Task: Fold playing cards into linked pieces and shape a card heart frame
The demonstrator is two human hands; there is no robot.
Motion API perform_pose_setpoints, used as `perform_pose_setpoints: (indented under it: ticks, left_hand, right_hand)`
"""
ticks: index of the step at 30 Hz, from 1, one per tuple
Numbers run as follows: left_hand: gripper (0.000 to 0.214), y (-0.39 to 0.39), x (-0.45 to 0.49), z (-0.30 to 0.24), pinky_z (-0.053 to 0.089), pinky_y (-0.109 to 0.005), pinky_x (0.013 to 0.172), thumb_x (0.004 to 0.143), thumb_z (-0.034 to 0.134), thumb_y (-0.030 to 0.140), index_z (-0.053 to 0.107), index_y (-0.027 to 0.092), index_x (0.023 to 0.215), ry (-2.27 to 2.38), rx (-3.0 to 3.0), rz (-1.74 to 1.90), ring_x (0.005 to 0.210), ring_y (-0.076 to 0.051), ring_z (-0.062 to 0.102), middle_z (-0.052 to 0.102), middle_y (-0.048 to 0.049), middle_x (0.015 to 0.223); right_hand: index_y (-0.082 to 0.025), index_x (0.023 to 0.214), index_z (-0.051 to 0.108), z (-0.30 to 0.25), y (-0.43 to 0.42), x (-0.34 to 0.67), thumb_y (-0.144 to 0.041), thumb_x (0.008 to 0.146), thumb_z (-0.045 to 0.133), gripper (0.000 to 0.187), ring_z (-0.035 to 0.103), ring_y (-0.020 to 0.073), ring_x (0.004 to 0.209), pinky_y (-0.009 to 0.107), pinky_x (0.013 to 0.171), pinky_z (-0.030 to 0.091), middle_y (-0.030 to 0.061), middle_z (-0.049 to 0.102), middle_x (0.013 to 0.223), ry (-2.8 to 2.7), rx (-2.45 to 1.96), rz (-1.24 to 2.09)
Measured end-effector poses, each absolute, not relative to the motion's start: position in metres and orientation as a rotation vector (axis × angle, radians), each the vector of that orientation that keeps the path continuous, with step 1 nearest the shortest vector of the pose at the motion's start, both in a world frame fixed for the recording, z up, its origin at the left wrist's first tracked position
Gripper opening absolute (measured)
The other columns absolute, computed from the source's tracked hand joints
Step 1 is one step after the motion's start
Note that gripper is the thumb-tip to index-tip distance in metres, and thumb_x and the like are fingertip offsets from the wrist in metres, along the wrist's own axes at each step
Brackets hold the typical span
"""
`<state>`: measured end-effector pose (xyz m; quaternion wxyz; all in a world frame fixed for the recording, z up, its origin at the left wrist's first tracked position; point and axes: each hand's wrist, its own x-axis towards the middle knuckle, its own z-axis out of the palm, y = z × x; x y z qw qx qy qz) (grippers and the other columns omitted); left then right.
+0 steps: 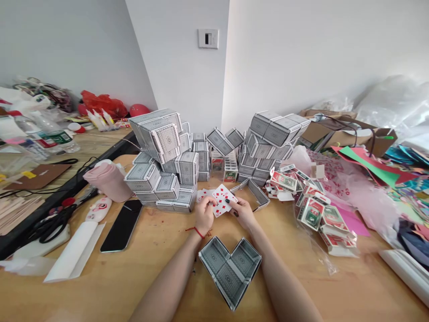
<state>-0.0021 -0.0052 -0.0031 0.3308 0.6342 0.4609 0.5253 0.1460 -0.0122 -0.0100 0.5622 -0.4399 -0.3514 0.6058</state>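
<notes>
Fanned playing cards [220, 201] with red diamonds are held between my two hands, faces up. My left hand [205, 213] grips their left edge, fingers closed, a red string at the wrist. On their right side, my right hand [241, 212] pinches the cards between thumb and fingers. A few more cards [203, 193] show just behind my left hand. Between my forearms lies a heart-shaped open box [230, 272] built from grey-backed cards. Beyond my right hand sits a frame of folded cards [259, 197], partly hidden by that hand.
Stacks of grey card boxes stand at the left [164, 161] and right [268, 147]. A black phone [121, 226], scissors [53, 219] and a pink cup [109, 181] lie leftward. Opened card packets [313, 210] are piled on the right, before a cardboard box [345, 134].
</notes>
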Motion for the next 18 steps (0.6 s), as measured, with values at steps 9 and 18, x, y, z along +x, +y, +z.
perform_pose_setpoints:
  ticks: [9,18]
  left_hand:
    - [0.020,0.0021,-0.0006,-0.0023,0.045,-0.026,0.068,0.072,0.041,0.017,0.049,0.016,0.091,1.097,1.425,1.401,0.077,-0.015,0.054,0.056,-0.0044,0.087]
    - [0.010,0.0009,-0.0002,-0.0069,0.038,-0.021,0.053,0.073,0.050,0.024,0.052,0.015,0.076,1.044,1.551,1.047,0.060,-0.011,0.047,0.053,0.0009,0.067]
  right_hand:
    - [-0.014,0.069,0.061,-0.0179,-0.0117,0.1465,-0.044,0.058,0.070,0.033,0.039,0.0073,0.042,0.020,0.040,0.024,-0.0006,0.058,0.054,-0.885,-1.139,1.340]
    - [-0.013,0.063,0.060,-0.0210,-0.0103,0.1453,-0.049,0.057,0.069,0.037,0.043,0.0093,0.045,0.022,0.044,0.031,0.0002,0.057,0.054,-0.845,-1.184,1.248]
